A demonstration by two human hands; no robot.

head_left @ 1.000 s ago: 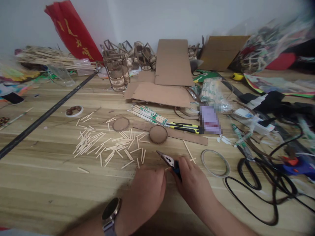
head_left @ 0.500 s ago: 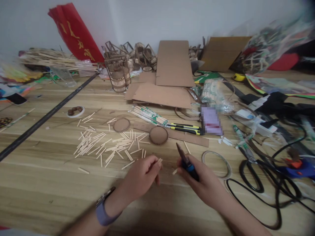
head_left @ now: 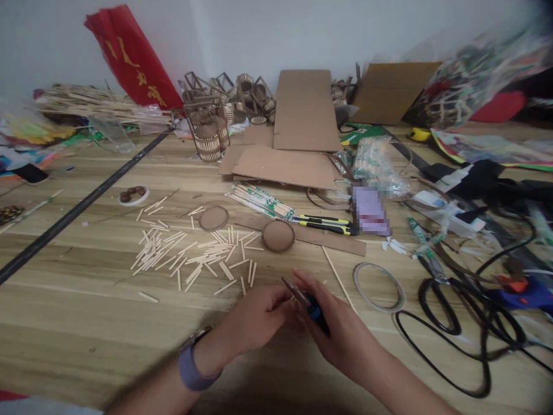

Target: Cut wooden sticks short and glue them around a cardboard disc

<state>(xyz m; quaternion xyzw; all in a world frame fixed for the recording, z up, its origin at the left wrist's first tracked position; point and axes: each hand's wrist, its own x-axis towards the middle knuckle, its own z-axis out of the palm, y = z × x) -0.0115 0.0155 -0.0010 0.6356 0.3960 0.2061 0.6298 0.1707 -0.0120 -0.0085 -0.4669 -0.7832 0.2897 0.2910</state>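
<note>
One pair of pliers (head_left: 313, 310) is clasped in the right hand (head_left: 343, 331), nose aimed forward and leftward, right beside the left hand (head_left: 257, 314), whose hold cannot be made out. Dozens of short sticks (head_left: 218, 251) are strewn ahead-left, nearer the left hand; farther out, two discs (head_left: 278, 236) and two knives (head_left: 326, 219) are laid.

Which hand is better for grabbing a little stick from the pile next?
Probably the left hand: it is nearer the pile of short sticks, and the right hand holds the pliers.

Dim, diffuse light, soft shadows on tabletop (head_left: 56, 340), blurred, stretched edges
</note>
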